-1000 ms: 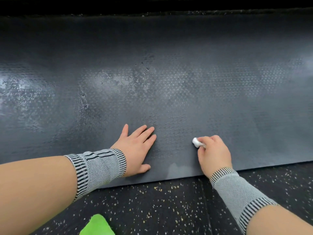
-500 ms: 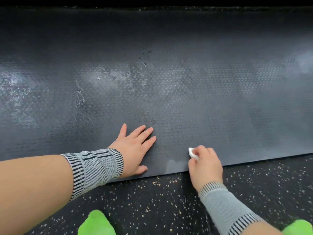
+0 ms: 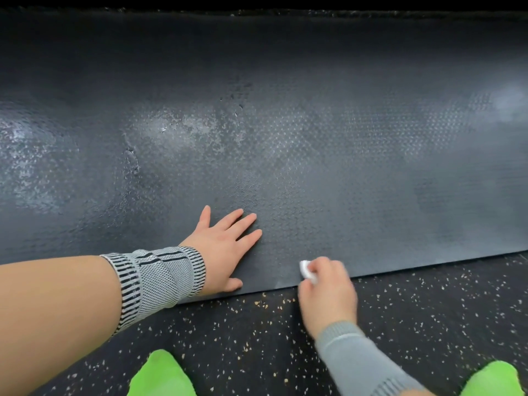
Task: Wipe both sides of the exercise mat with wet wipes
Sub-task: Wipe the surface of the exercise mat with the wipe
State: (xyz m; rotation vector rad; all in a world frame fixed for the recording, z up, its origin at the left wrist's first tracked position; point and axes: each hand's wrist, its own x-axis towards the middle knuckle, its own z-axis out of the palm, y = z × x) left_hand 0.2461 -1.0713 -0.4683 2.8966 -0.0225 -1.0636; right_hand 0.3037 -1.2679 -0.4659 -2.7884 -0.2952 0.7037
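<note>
Your left hand (image 3: pixel 221 247) lies flat, fingers released, on the exercise mat (image 3: pixel 314 167); your right hand (image 3: pixel 327 292) grasps a wadded wet wipe (image 3: pixel 307 270) at its near edge.

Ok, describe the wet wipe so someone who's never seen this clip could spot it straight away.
Start at the dark mat that fills most of the view and follow its near edge, where it meets the speckled floor. There the right hand grips a small bunched wipe. It is the only white thing there; the left hand lies flat and holds nothing.
</note>
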